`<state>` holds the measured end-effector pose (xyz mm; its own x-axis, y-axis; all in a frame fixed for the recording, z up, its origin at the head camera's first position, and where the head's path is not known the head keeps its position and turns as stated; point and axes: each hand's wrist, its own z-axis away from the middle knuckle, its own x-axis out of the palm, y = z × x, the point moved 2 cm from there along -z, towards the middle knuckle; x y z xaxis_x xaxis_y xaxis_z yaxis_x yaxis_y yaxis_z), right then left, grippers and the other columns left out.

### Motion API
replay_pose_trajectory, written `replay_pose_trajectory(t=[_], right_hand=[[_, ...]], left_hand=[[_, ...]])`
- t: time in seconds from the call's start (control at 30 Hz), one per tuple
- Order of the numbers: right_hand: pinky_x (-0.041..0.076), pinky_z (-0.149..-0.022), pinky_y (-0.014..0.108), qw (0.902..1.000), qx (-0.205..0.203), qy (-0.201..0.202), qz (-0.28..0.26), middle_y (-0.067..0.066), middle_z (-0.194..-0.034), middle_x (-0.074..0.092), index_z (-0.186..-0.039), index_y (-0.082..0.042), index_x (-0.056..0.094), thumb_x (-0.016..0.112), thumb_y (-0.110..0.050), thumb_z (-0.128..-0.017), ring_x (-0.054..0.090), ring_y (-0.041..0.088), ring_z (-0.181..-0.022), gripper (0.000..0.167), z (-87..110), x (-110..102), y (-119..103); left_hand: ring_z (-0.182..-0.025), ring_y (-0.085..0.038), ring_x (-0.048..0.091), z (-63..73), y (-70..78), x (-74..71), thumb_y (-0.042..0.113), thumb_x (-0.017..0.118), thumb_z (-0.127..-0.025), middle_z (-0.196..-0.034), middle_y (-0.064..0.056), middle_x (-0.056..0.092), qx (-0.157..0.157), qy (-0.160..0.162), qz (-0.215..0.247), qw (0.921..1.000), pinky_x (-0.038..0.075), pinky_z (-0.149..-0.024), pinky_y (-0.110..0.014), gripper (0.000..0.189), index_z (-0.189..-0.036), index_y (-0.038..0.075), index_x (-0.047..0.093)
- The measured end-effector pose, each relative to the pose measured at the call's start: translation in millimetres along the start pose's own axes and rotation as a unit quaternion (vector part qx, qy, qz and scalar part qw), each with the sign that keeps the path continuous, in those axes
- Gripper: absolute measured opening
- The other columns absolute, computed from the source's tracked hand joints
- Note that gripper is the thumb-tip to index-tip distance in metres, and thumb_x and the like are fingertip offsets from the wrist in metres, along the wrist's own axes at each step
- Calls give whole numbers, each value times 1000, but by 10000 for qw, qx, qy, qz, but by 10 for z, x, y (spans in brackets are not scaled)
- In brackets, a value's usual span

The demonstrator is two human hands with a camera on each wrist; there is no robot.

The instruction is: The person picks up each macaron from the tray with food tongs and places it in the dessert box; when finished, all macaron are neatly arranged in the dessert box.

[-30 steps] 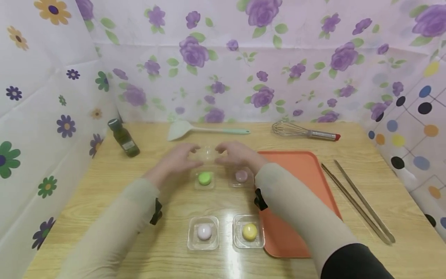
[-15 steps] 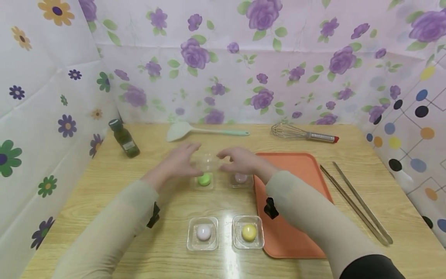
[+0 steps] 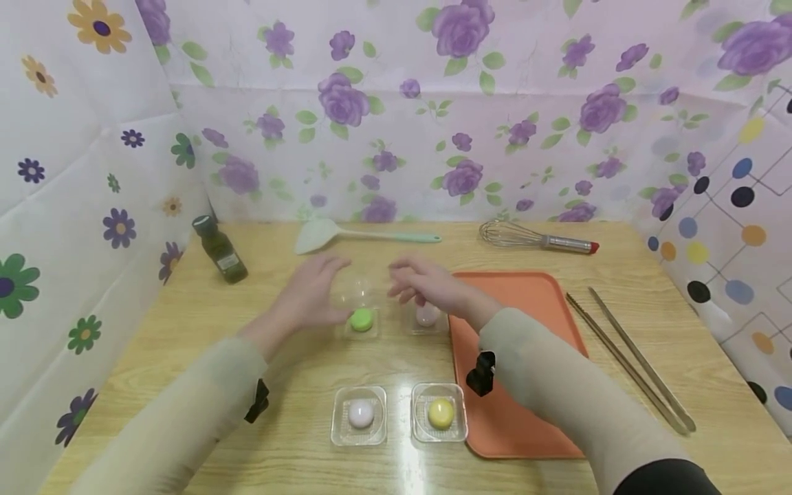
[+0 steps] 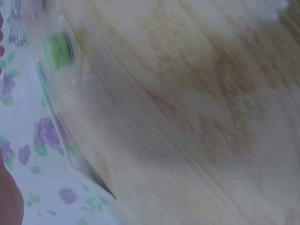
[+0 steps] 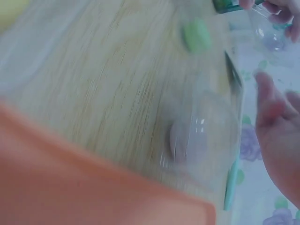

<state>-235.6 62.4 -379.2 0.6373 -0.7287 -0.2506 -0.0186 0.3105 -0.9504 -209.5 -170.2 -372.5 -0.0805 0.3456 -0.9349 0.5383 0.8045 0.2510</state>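
Observation:
In the head view my left hand (image 3: 309, 294) holds a clear domed plastic lid (image 3: 359, 292) by its side, just behind and over a green macaron (image 3: 361, 319). That macaron sits in a clear square plastic base. Across from it, my right hand (image 3: 427, 283) hovers with loosely bent fingers, holding nothing. Below the right hand is a pale purple macaron (image 3: 427, 315) under a clear dome (image 5: 218, 136), plainest in the right wrist view. Nearer me, a lilac macaron (image 3: 361, 413) and a yellow macaron (image 3: 441, 414) sit in clear square containers.
An orange tray (image 3: 516, 385) lies under the right forearm, with metal tongs (image 3: 631, 357) beyond it. Along the back are a whisk (image 3: 538, 238) and a white spatula (image 3: 365, 235). A dark green bottle (image 3: 220, 250) is at the back left. Printed sheets wall the table.
The lid has come down and nearer toward the green macaron, with the left hand on it. My right hand has drawn slightly away from the lid to the right.

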Motion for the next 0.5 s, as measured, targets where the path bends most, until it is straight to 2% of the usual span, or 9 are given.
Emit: replay_pose_trajectory(t=[0.07, 0.17, 0.23, 0.37, 0.5], right_hand=[[41, -62, 31, 9963, 336, -375, -702, 17, -107, 65, -136, -6, 39, 38, -48, -98, 58, 35, -97, 57, 0, 36, 1], [38, -59, 28, 9858, 770, -778, -1276, 20, -103, 64, -134, -2, 42, 31, -58, -95, 59, 30, -87, 68, 4, 91, -3], [37, -59, 27, 9815, 974, -944, -1351, 19, -102, 65, -134, -2, 42, 30, -62, -93, 59, 26, -83, 74, 6, 123, -8], [39, -66, 27, 9775, 1157, -1105, -1374, 18, -100, 65, -136, -2, 39, 31, -62, -92, 59, 24, -82, 75, 2, 180, -26], [40, -69, 27, 9791, 1197, -992, -1312, 17, -100, 64, -135, -4, 40, 34, -58, -93, 58, 28, -86, 69, -14, 200, -15]], left_hand=[[-117, -36, 45, 21, 48, -18, 36, 84, -59, -128, -20, 49, 275, 139, -164, 9994, 33, -102, -50, 89, -131, -1, 46], [-112, -34, 49, 45, 120, -29, 36, 84, -59, -122, -17, 53, 723, 345, -434, 9958, 37, -99, -48, 85, -127, -1, 50], [-109, -33, 51, 60, 151, -31, 35, 84, -58, -120, -16, 55, 915, 500, -542, 9931, 39, -96, -48, 83, -125, -1, 52], [-106, -31, 51, 112, 167, -36, 35, 83, -59, -119, -14, 54, 1036, 684, -747, 9895, 41, -92, -47, 80, -124, 0, 52], [-106, -31, 49, 171, 154, -42, 36, 81, -61, -123, -13, 48, 1279, 763, -974, 9840, 42, -90, -46, 81, -126, 2, 47]])
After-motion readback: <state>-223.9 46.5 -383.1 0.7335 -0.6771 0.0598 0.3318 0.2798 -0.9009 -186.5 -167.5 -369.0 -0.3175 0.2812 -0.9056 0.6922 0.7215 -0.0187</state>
